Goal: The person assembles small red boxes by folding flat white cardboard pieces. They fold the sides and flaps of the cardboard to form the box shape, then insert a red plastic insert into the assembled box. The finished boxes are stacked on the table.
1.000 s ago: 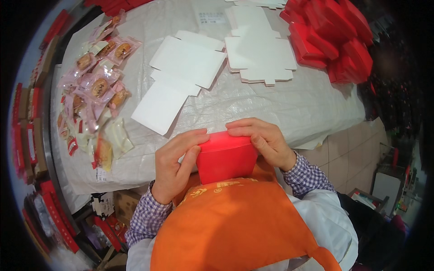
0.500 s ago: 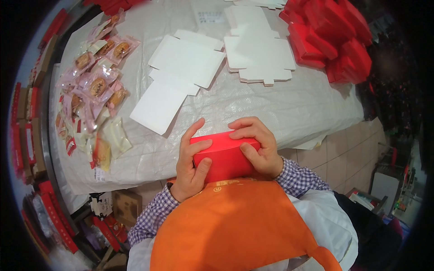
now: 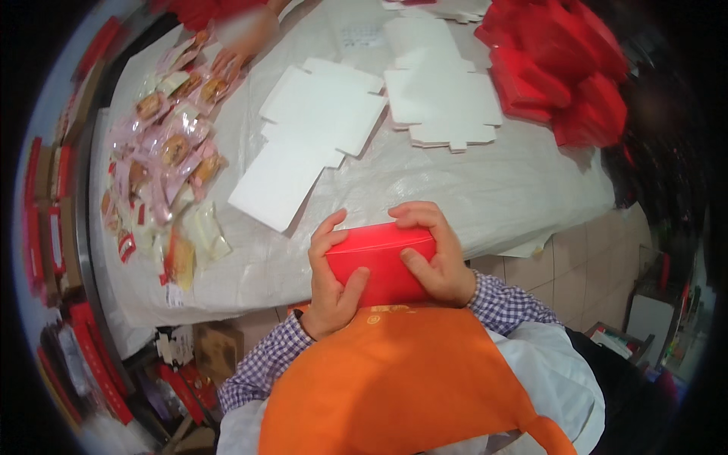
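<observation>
I hold a small red box (image 3: 381,262) in front of my chest, just off the near edge of the white-covered table (image 3: 500,189). My left hand (image 3: 331,284) grips its left end, fingers on top and thumb pressed on the near face. My right hand (image 3: 436,254) wraps its right end, fingers curled over the top edge, thumb on the near face. An orange apron (image 3: 394,379) covers my front below the box.
Flat white box blanks (image 3: 318,129) and a stack of them (image 3: 444,95) lie on the table. Wrapped pastries (image 3: 163,178) spread along the left side. A pile of red boxes (image 3: 561,72) sits far right. Another person's hand (image 3: 243,38) reaches in at the far edge.
The red box has turned and flattened in my hands. My left hand slid lower on its left end, and my right hand closed further over its right end.
</observation>
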### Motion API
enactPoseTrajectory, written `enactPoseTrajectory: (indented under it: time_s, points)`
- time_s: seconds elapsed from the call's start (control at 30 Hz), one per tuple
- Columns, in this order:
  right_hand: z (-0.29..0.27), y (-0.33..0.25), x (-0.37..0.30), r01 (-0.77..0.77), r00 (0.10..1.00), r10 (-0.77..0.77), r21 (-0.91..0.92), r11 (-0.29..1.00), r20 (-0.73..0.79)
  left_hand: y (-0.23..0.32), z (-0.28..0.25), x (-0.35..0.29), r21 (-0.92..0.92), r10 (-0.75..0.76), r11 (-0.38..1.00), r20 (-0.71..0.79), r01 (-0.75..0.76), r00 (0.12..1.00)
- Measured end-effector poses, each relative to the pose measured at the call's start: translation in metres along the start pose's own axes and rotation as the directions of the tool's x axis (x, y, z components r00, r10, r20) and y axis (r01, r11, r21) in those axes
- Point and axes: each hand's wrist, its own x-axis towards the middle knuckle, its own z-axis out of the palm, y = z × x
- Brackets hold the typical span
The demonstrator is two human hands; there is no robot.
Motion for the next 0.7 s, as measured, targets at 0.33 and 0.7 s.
enactPoseTrajectory:
  time_s: [0.33, 0.7]
  points:
    - [-0.004, 0.011, 0.026, -0.111, 0.981, 0.114, 0.027, 0.993, -0.158, 0.014, 0.012, 0.056, -0.18, -0.213, 0.964, -0.096, 0.193, 0.972]
    - [-0.065, 0.018, 0.002, -0.302, 0.83, 0.545, 0.725, 0.619, -0.12, 0.03, 0.049, 0.098, -0.232, -0.012, 0.973, -0.1, -0.012, 0.995]
